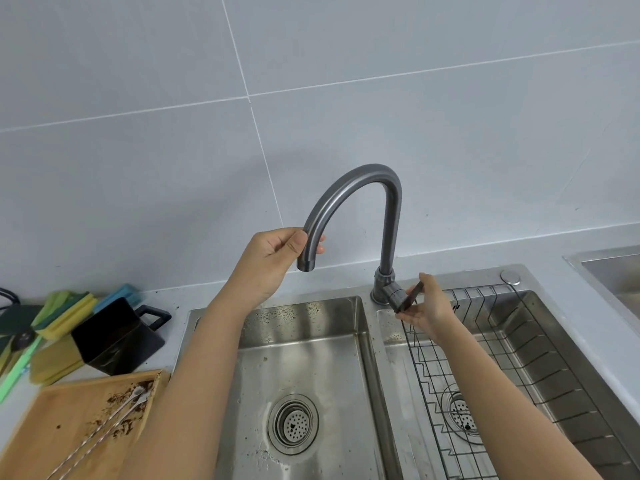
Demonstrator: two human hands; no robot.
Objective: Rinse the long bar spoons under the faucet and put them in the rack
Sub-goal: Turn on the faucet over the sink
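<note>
Gripping curved steel faucet spout, left hand, right hand pinching dark lever, wire rack beside, spoons on wooden tray.

L hand curled gripping; R hand pinching.

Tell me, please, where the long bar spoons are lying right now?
The bar spoons lie on the wooden tray at the lower left of the head view, left of the left basin, among brown grounds.
</note>
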